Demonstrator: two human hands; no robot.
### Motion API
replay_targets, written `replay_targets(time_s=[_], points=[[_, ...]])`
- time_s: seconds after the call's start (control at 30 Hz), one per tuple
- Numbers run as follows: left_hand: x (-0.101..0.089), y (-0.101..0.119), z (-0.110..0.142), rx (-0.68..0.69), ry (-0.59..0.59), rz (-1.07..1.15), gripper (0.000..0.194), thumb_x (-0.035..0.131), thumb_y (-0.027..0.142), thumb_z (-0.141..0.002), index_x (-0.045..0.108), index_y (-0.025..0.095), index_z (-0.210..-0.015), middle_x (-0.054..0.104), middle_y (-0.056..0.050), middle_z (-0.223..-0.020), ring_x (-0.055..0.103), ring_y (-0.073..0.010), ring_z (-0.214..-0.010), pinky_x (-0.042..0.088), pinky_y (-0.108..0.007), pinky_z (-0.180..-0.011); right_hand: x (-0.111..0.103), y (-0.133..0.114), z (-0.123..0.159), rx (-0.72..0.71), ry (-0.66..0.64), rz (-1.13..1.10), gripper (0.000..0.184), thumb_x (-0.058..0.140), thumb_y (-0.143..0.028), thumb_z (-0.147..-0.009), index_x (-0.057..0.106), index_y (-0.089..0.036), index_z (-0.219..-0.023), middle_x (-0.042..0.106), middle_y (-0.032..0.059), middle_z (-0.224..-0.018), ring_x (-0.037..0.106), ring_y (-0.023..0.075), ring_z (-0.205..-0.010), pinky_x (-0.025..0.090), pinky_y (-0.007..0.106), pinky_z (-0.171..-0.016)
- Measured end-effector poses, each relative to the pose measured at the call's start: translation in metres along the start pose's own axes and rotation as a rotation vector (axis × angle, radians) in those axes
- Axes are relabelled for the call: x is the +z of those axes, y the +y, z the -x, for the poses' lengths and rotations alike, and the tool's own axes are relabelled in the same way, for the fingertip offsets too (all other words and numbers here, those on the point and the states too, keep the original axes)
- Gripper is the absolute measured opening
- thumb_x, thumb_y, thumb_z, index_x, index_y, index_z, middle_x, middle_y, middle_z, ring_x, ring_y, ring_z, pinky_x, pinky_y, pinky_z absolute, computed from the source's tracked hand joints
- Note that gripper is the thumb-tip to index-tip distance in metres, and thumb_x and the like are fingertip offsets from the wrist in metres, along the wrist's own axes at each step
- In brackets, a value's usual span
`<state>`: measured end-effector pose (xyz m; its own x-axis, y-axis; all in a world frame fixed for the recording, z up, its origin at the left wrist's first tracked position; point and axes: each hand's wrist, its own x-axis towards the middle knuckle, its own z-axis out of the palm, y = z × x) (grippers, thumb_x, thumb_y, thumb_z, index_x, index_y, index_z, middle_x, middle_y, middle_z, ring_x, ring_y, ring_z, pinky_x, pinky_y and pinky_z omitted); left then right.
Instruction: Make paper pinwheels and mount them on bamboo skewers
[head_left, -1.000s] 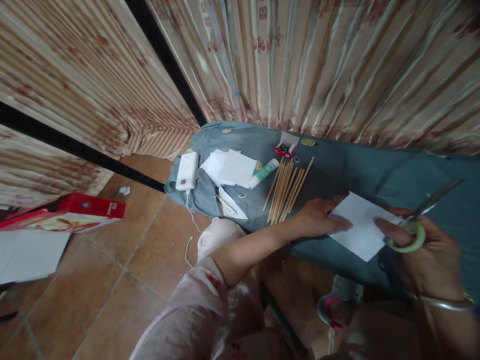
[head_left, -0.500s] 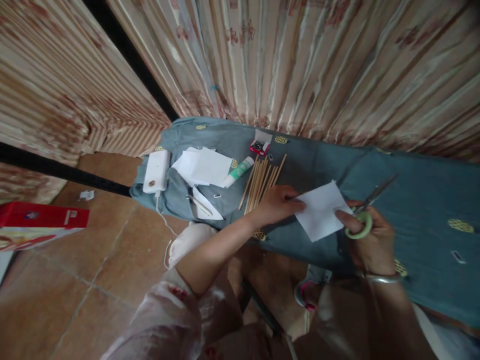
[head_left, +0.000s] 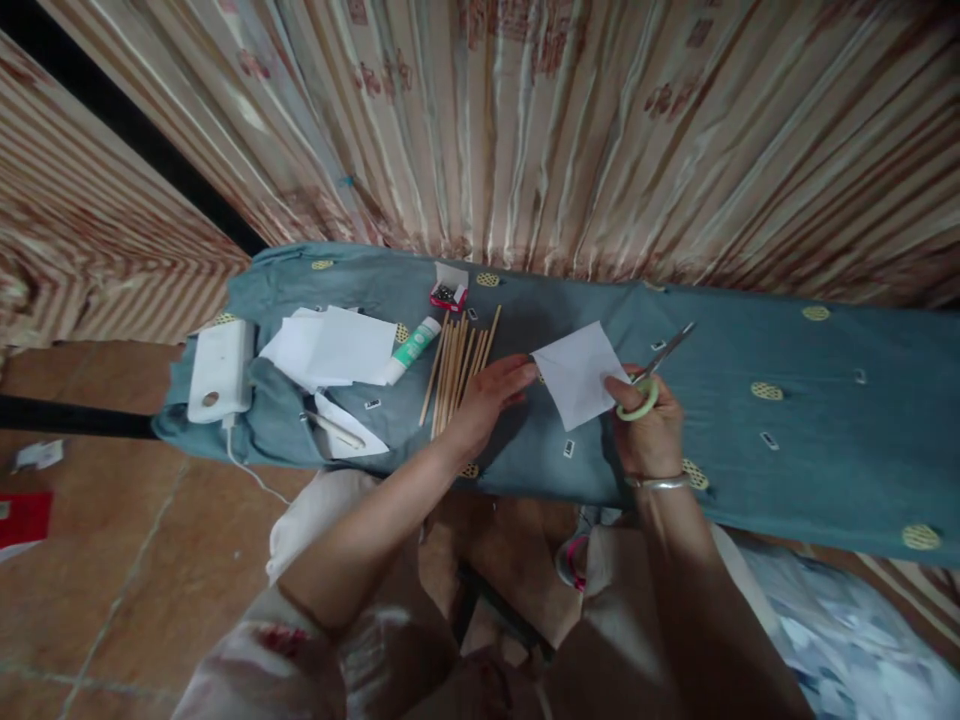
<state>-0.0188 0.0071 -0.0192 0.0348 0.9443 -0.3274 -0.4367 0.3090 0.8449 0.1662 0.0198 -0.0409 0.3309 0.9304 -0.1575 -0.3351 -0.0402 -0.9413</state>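
A square sheet of white paper (head_left: 581,375) is held over the cloth, pinched at its right edge by my right hand (head_left: 649,425). That same hand has scissors (head_left: 639,400) with pale green handles, their blades pointing up and to the right, away from the paper. My left hand (head_left: 491,395) is at the sheet's left corner with fingers stretched out; whether the fingertips touch the corner is hard to see. Just left of this hand lie several thin wooden sticks (head_left: 457,365), side by side. A green and white glue stick (head_left: 414,350) rests beside them.
A blue-green cloth (head_left: 720,460) covers the long table. White paper sheets (head_left: 352,345), a small red box of dark bits (head_left: 448,292), a pen-like white tool (head_left: 334,430) on a paper triangle (head_left: 367,440), and a white corded device (head_left: 220,370) lie leftward. Curtains (head_left: 525,150) hang behind.
The view has shifted right, so the table things appear further left. My left hand's fingers have loosened from the paper's left corner. The right hand still has the sheet and scissors.
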Motion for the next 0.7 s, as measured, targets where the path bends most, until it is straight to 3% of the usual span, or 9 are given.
replay_targets(time_s=[0.1,0.23,0.37,0.53,0.7], points=[[0.014,-0.018,0.005,-0.075,-0.077,0.077,0.041,0.087,0.038,-0.06,0.072,0.015,-0.09,0.074,-0.008,-0.094,0.067,-0.0211,-0.09,0.048,-0.032,-0.081,0.005,0.007,0.007,0.021,-0.061,0.008,0.032,0.085,-0.023,-0.054,0.063,-0.019,-0.078,0.061,-0.009,-0.066,0.051,0.0065,-0.056,0.039,0.022,-0.056],[0.019,-0.027,0.0,-0.038,0.018,0.191,0.041,0.089,0.036,-0.056,0.071,0.012,-0.083,0.074,-0.007,-0.081,0.067,-0.0194,-0.073,0.05,-0.032,-0.072,0.008,0.012,0.015,0.011,-0.121,0.092,0.032,0.085,-0.028,-0.059,0.064,-0.02,-0.081,0.057,-0.0096,-0.064,0.048,0.0061,-0.055,0.036,0.021,-0.054],[0.016,-0.01,-0.01,0.011,0.122,0.239,0.028,0.086,0.029,-0.062,0.07,0.013,-0.078,0.073,-0.005,-0.076,0.067,-0.0175,-0.067,0.05,-0.029,-0.066,0.004,0.005,0.022,0.002,-0.24,0.212,0.031,0.078,-0.045,-0.072,0.064,-0.021,-0.085,0.06,-0.0064,-0.062,0.051,0.0083,-0.054,0.04,0.022,-0.053],[0.011,0.017,-0.02,0.119,0.271,0.272,0.007,0.072,0.022,-0.08,0.071,0.02,-0.087,0.075,-0.001,-0.083,0.07,-0.0183,-0.077,0.052,-0.028,-0.07,0.003,0.0,0.047,0.142,-0.58,0.308,0.042,0.069,-0.058,-0.078,0.065,-0.02,-0.097,0.072,0.0036,-0.077,0.064,0.0148,-0.067,0.047,0.024,-0.056],[0.011,0.02,-0.023,0.202,0.254,0.312,0.009,0.061,0.02,-0.088,0.07,0.021,-0.088,0.076,-0.003,-0.088,0.07,-0.0192,-0.092,0.054,-0.029,-0.08,0.012,0.001,0.067,0.246,-0.793,0.336,0.045,0.068,-0.06,-0.077,0.064,-0.019,-0.096,0.071,0.0043,-0.074,0.064,0.015,-0.064,0.048,0.024,-0.052]])
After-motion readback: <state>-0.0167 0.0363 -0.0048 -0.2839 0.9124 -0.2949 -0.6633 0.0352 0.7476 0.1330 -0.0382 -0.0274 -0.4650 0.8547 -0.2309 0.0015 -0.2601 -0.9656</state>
